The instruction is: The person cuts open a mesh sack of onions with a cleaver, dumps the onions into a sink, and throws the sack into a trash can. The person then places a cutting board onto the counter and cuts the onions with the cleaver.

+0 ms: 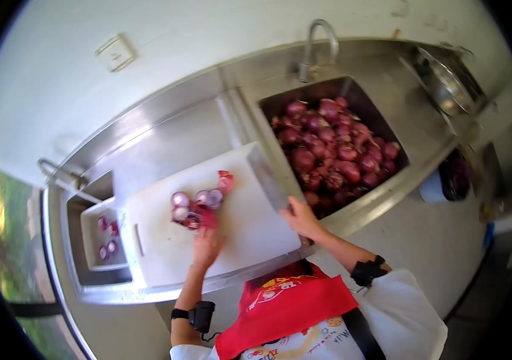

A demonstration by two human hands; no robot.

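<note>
On the white cutting board (pixel 250 240), several cut red onion pieces (pixel 180 199) lie with loose red peel (pixel 207 217). My left hand (pixel 207 247) reaches palm down to the near side of this pile, its thumb spread away and its fingertips touching the peel. My right hand (pixel 301 218) has its fingers apart, beside the board's right edge and near the sink's lower left corner. Nothing shows in its grip. A grey strip (pixel 268 177) runs along that edge; I cannot tell whether it is a blade.
Many whole red onions (pixel 328 141) fill the right sink (pixel 401 135). In the left sink, a white tray (pixel 91 243) holds several onion pieces (pixel 111 246). Two faucets (pixel 306 63) stand at the back. A metal bowl (pixel 448 90) sits at the far right.
</note>
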